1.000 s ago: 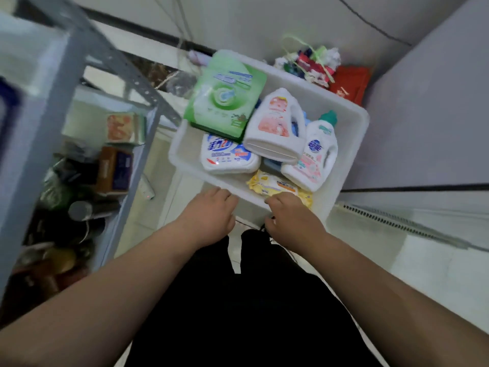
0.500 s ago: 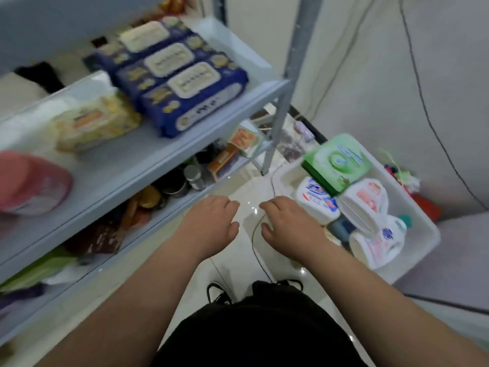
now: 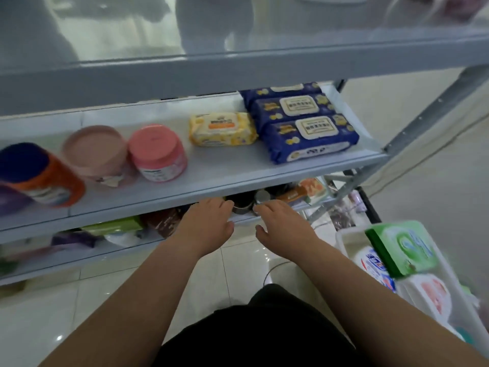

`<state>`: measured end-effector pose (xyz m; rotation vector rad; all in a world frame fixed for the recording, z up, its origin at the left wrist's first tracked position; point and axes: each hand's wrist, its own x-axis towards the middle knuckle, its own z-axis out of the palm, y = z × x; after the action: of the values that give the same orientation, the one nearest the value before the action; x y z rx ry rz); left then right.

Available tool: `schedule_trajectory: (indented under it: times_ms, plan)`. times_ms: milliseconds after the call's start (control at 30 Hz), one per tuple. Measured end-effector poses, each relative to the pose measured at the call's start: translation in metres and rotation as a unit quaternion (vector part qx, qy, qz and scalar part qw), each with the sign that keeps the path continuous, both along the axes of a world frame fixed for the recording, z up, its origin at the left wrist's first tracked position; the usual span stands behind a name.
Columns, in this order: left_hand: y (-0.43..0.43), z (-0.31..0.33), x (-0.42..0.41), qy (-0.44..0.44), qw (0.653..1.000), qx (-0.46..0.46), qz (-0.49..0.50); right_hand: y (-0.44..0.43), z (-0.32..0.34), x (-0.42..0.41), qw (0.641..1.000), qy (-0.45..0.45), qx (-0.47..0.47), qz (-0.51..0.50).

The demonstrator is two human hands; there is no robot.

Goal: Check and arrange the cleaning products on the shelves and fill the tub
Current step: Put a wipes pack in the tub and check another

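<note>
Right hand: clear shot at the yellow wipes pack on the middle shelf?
Probably yes. The right hand is open and empty, just below the front lip of the middle shelf, and the yellow wipes pack lies with only bare shelf in front of it.

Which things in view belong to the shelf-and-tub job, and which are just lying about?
Job: blue wipes packs, yellow wipes pack, pink-lidded jar, white tub, green pouch in it.
Lying about, seemingly: metal can, orange box.
</note>
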<state>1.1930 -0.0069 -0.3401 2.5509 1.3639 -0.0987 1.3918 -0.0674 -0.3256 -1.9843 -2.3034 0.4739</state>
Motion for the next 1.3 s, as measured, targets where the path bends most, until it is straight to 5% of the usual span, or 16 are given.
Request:
schedule_trajectory:
  times_ms: [333, 833, 1300]
  plan:
    - [0.056, -0.017, -0.003, -0.017, 0.996, -0.006, 0.083, 0.103, -0.004, 0.003, 0.998, -0.005, 0.000, 0.062]
    - [0.094, -0.089, 0.018, 0.021, 0.992, 0.024, 0.118, 0.306, -0.021, 0.011, 0.985, -0.132, -0.011, 0.107]
    - [0.071, -0.084, 0.006, 0.043, 0.992, -0.011, 0.117, 0.242, -0.040, -0.007, 0.993, -0.072, -0.088, 0.024]
